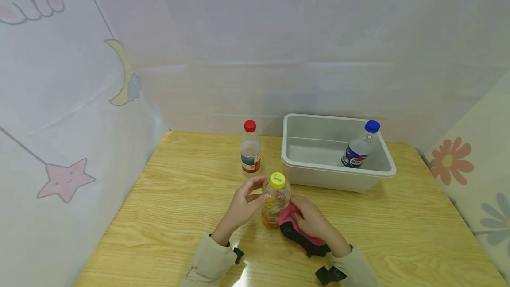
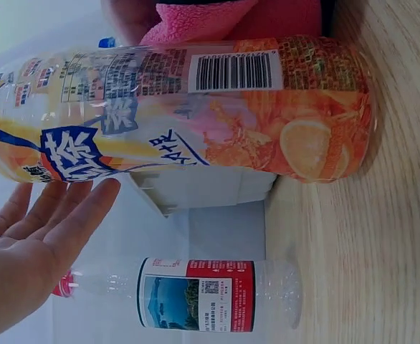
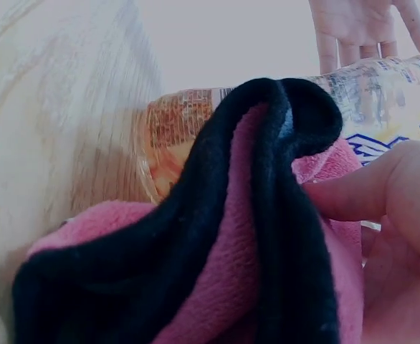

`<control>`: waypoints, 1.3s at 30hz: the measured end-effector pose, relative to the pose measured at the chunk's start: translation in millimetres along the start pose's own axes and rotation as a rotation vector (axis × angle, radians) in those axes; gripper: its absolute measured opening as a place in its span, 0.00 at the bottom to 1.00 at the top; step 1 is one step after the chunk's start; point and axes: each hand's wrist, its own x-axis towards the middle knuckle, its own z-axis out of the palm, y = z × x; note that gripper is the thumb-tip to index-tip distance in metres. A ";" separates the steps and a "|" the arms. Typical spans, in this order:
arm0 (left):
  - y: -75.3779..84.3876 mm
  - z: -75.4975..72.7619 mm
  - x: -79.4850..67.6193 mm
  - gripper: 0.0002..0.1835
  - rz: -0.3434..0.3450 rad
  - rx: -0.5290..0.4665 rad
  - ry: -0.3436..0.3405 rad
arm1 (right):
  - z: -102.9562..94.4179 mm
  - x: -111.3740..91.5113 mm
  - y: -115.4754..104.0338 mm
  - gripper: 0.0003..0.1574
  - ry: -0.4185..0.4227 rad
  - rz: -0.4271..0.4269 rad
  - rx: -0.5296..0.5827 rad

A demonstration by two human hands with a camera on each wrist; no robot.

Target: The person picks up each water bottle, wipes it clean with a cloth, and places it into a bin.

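Head view from where I stand: the yellow-capped bottle (image 1: 272,209) is upright on the near middle of the counter (image 1: 179,198), between a person's two hands. The left hand (image 1: 246,203) isn't clenched; its fingers are fairly straight, tips at the bottle's left side, though I cannot tell whether every one touches. The right hand (image 1: 312,220) is grasping a pink cloth (image 1: 304,236) with a black edge, thumb pinching the folds, and the cloth is up against the bottle's right side, its lower part hanging to the near right.

Just beyond, slightly left, stands a red-capped bottle (image 1: 250,156). At the far right sits a pale tub (image 1: 326,178), with a blue-capped bottle (image 1: 356,150) leaning inside, towards its right end
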 end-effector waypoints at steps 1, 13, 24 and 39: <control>-1.0 0.3 0.0 0.22 0.007 -0.014 -0.007 | -1.0 -1.4 -0.7 0.27 -0.002 0.003 -0.005; 26.5 8.2 -0.1 0.25 -0.028 0.071 -0.058 | -7.7 -12.7 -7.1 0.30 -0.025 0.047 -0.010; 32.2 9.3 0.3 0.26 -0.018 0.126 -0.067 | -14.9 -18.8 -10.2 0.35 0.058 0.084 0.055; 28.6 8.7 0.6 0.28 -0.047 0.070 -0.039 | -46.7 -8.6 -25.7 0.36 0.287 -0.114 0.044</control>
